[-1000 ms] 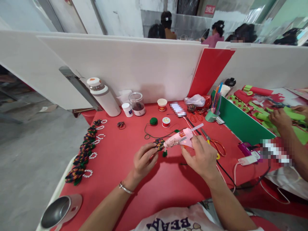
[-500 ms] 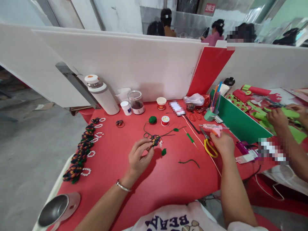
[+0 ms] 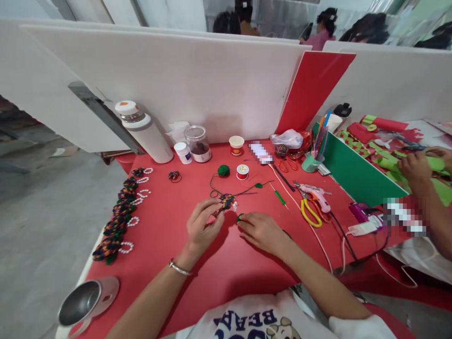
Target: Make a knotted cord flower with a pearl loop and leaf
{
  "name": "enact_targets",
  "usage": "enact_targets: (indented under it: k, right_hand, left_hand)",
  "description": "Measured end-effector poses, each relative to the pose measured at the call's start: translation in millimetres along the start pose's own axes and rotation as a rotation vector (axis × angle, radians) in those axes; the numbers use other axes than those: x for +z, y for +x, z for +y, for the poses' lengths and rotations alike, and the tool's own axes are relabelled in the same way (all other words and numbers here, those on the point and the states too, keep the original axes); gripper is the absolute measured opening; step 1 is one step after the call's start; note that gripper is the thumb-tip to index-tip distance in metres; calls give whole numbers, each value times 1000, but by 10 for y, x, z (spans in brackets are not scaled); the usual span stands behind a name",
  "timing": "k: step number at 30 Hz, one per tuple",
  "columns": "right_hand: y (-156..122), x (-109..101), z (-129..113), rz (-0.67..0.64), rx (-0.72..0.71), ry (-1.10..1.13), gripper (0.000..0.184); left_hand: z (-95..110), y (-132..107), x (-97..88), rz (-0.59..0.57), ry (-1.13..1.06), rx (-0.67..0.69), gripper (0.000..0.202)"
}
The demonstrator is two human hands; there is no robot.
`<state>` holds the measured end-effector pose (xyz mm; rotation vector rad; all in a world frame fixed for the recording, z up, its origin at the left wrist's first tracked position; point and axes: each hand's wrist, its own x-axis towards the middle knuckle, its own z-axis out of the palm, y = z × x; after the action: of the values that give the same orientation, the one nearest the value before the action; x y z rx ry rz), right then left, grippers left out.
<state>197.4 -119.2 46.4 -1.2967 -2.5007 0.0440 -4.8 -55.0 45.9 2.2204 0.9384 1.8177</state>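
My left hand [image 3: 205, 223] is closed on a small multicoloured crocheted piece [image 3: 227, 201] with white beads at its right end. Just to the right, the fingertips of my right hand [image 3: 263, 230] close over a small green crocheted leaf [image 3: 240, 217], mostly covered by the fingers. A green yarn tail [image 3: 243, 191] runs from behind the crocheted piece to another green leaf [image 3: 259, 185]. Further right lie a pink glue gun [image 3: 318, 194], yellow-handled scissors [image 3: 310, 214] and a green-handled crochet hook [image 3: 280, 197].
Finished-looking crocheted pieces with bead loops [image 3: 120, 221] line the left edge, near a steel mug [image 3: 83, 303]. Along the back stand a white flask [image 3: 148, 136], a jar [image 3: 197, 143] and a paper cup [image 3: 236, 145]. A green divider [image 3: 363, 165] separates a co-worker's hands [image 3: 416, 167].
My right hand has let go of the glue gun, which now lies on the table, and has moved left onto the green leaf. My left hand stays nearly in place with the crocheted piece.
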Motion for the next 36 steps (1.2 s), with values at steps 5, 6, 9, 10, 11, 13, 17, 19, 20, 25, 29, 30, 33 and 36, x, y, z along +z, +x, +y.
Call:
enact_targets:
  k: [5,6,9,10,11,13,17,19,20,25,29,30,33,36]
  right_hand:
    - [96,310,70,-27,18,-99,12]
    - [96,346,99,-14,22,-107,15]
    - [92,392,192,4,48,-52,24]
    - [92,386,217,-4,55,-20,26]
    - [93,372,233,-19,58,7,26]
    - [97,331,231,-62,51,28,19]
    - [113,299,132,-99,54,-27,16]
    - [127,327,112,-84,68,-44,20]
    - [134,344,124,-73,77,-27,22]
    - [160,299,332,93,305,521,25]
    - [168,114,471,219,601,930,26]
    - [173,70,488,238,631,973,26]
    - [201,-38,505,297,666,1040,26]
    - [241,-136,484,324,671,1021,26]
  left_hand:
    - [16,22,-4,-1,-10,3,24]
    - [14,25,-2,-1,-12,3,23]
    - [5,28,5,-5,-18,7,22]
    - [3,28,7,-8,-20,6,22]
    - [2,28,9,-10,-21,2,21]
    - [2,29,13,-17,-21,-11,20]
    - [6,29,25,-20,-32,-13,19]
    - [8,26,31,-14,-46,-8,21]
    - [9,25,33,-11,-52,-7,22]
    - [12,26,21,-40,-74,-23,20]
    - [20,22,33,-135,-161,-51,20]
    - [22,16,42,-156,-181,-56,21]
    - [20,-13,67,-193,-206,-67,23]
    - [11,-39,77,-213,-195,-82,29]
